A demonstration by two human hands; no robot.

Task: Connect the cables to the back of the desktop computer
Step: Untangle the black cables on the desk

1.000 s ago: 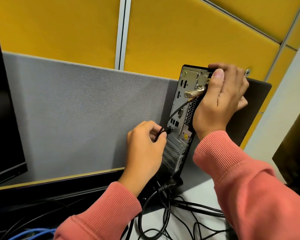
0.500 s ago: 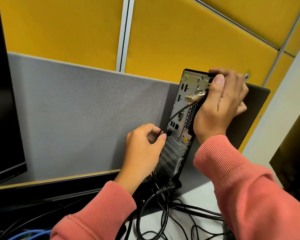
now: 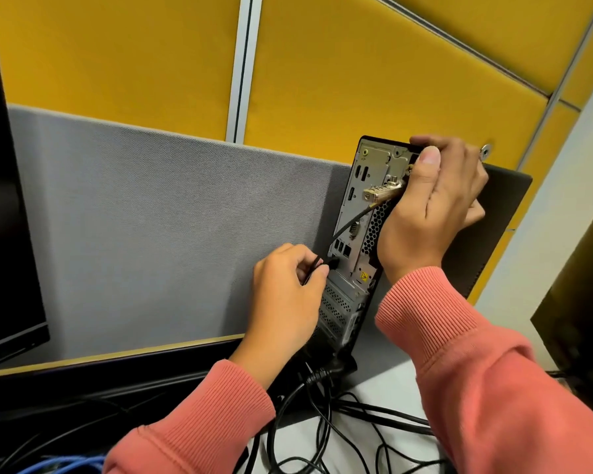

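A slim black desktop computer (image 3: 363, 172) stands upright with its silver back panel facing me. My left hand (image 3: 285, 295) pinches a small black cable plug (image 3: 332, 261) against the ports low on the panel's left edge. My right hand (image 3: 428, 206) grips the case's top right edge, thumb up. A brass cable lock (image 3: 380, 193) with a black cable sticks out of the panel beside that hand. A black power cable (image 3: 319, 374) enters the case at the bottom.
A grey partition (image 3: 151, 217) and yellow wall panels stand behind the computer. A dark monitor (image 3: 4, 234) is at the left edge. Loose black cables (image 3: 339, 432) lie tangled on the white desk, and blue cables (image 3: 62, 465) lie at the lower left.
Both hands hold nearly the same places. The left hand with the black plug has edged closer against the port row; the view has shifted slightly.
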